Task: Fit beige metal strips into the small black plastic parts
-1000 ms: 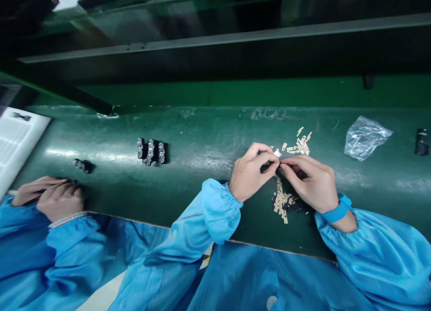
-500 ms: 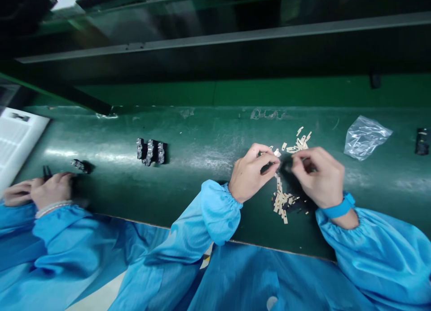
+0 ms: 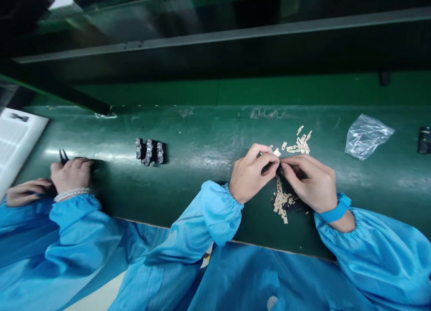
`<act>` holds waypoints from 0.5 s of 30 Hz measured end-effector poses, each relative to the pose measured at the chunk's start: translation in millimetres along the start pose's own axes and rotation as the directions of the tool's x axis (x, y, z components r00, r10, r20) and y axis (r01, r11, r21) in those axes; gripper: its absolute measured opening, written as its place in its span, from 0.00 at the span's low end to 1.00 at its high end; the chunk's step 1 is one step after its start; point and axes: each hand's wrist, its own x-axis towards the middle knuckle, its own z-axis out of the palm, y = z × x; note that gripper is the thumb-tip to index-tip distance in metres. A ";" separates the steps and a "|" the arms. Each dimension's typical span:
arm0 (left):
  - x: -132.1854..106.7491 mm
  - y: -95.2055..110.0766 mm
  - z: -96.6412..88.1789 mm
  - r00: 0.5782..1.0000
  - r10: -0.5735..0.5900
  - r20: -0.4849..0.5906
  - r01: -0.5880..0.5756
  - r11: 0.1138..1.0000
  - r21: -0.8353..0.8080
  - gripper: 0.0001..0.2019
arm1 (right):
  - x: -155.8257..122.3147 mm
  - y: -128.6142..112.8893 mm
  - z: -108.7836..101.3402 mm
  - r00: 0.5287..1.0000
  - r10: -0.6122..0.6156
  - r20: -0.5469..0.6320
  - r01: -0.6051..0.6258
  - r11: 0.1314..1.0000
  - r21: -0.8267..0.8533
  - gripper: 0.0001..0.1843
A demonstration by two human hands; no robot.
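Over the green bench my left hand [image 3: 253, 171] is closed in a pinch, thumb and fingertips together. My right hand [image 3: 311, 179], with a blue band at the wrist, pinches too, its fingertips meeting those of the left. Something small and dark shows between the two sets of fingertips, too hidden to name. Below them lies a pile of small cream-coloured strips [image 3: 281, 202] mixed with dark bits. A second group of cream strips [image 3: 303, 144] lies behind the right hand.
A clear plastic bag [image 3: 367, 138] lies to the right, and a black part [image 3: 424, 140] at the far right. Several black blocks [image 3: 150, 152] stand in a row on the left. At far left, a co-worker's hand [image 3: 70, 174] works with a dark pronged tool [image 3: 63, 156].
My right hand has moved left, its fingertips now meeting my left hand's. My left hand has stayed in place. The co-worker's hand has shifted right, over the lone black part there.
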 end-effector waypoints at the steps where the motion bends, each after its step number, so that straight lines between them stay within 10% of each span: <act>1: -0.3 0.0 0.4 1.000 0.005 0.004 -0.005 1.000 0.002 0.05 | -0.1 0.1 0.2 1.000 -0.003 -0.001 0.003 1.000 -0.013 0.05; 10: 1.1 -8.3 -4.7 0.982 0.175 -0.064 -0.158 0.964 0.216 0.05 | 17.6 34.0 -17.8 0.942 0.124 -0.311 -0.214 0.937 -0.275 0.05; 15: 1.3 -13.5 -9.6 0.934 0.339 -0.116 -0.263 0.868 0.420 0.06 | 19.1 36.0 -25.7 0.961 0.175 -0.214 -0.226 0.944 -0.239 0.04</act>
